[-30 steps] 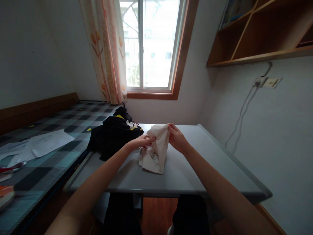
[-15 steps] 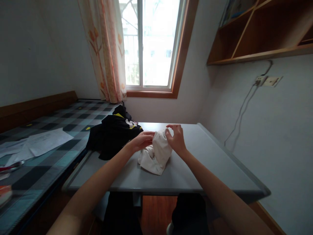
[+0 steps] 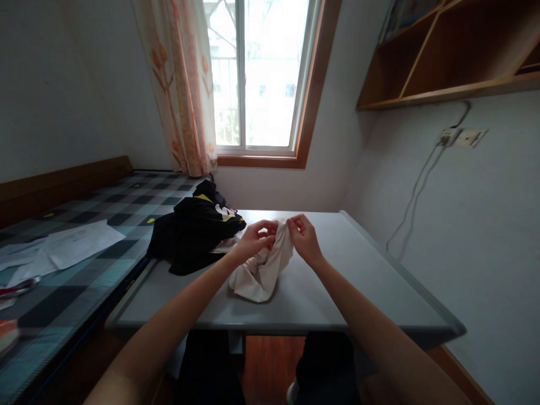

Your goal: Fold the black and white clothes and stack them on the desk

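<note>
A crumpled white cloth [image 3: 257,280] rests on the grey table [image 3: 358,281], its upper part raised between my hands. My right hand [image 3: 304,239] pinches the cloth's top right edge between thumb and fingers. On the cloth's upper left side, my left hand [image 3: 256,239] has its fingers curled against the fabric and closed on it. Left of my left hand, black clothing [image 3: 185,230] with yellow and white print lies in a heap across the table's left side.
A bed with a checked cover [image 3: 84,281] adjoins the table's left side, with papers [image 3: 71,244] on it. Behind stands a window [image 3: 270,79] with a curtain [image 3: 181,84]. Wooden shelves [image 3: 447,56] hang at the upper right, above a socket [image 3: 459,136] with a cable.
My left hand has shifted right, nearer my right hand, and curled more. The raised cloth is narrower at its top, and its lower part has moved slightly left.
</note>
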The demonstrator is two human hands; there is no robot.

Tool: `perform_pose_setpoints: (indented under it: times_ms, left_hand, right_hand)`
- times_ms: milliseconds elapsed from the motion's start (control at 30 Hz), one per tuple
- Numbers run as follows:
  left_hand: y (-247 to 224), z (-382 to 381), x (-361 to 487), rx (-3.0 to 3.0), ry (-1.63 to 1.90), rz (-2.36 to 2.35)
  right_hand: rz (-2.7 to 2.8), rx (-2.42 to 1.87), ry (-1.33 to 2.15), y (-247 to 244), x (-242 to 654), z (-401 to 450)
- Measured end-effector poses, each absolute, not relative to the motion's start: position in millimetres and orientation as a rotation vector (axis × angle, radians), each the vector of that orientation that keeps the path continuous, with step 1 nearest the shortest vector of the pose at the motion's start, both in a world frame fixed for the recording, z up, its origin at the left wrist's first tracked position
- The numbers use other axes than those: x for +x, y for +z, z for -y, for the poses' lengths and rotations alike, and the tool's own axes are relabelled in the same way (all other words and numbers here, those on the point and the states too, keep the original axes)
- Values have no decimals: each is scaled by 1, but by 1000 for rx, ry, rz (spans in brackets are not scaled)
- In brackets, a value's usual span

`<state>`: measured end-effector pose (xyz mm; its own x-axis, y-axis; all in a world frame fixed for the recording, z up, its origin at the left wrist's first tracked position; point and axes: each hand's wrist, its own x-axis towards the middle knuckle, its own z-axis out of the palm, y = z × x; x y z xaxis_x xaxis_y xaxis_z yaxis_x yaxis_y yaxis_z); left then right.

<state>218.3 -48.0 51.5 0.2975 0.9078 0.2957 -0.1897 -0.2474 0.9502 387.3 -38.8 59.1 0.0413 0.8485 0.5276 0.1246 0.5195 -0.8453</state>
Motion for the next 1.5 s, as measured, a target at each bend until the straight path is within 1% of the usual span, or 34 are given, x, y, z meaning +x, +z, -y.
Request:
perform_pose_setpoints:
  times_ms: [67,167,233,333,433,567,800,1000,1167,1333,1400,1500]
  left_hand:
    - [49,45,222,1489,1350,-803]
    - [41,40,224,1493,1448,-832]
    - [36,38,224,1497,1424,-814]
    - [31,39,221,1584,1335,-859]
    - [33,41,214,1762,1326,-959]
    - [42,44,197,1911,1395,-1029]
    - [61,45,179,2019,1452,-995]
    - [70,47,186,2016,1465,-986]
    - [67,49,198,1901,1229,-901]
    - [64,51,214,1858,1281,-836]
    - [64,52,217,1833,1311,-824]
    - [66,55,218,1792,1326,-817]
  right_hand:
    - [1309,-919,780,60,387,37]
    - [1099,-831,1040,60,384,35]
    - [1001,-689,1173,60,380,35]
    - [937,-536,1254,62,378,34]
    - [901,-507,1251,64,386,31]
    - [814,-533,1161,69,409,23]
    - [780,-644,982,71,438,14]
    - [838,-625,1009,74,434,17]
    - [943,-602,1172,80,417,31]
    - [1196,-589,1345,84,395,51]
    - [1321,-615,1288,84,389,54]
    - [1440,-642,1084,81,387,53]
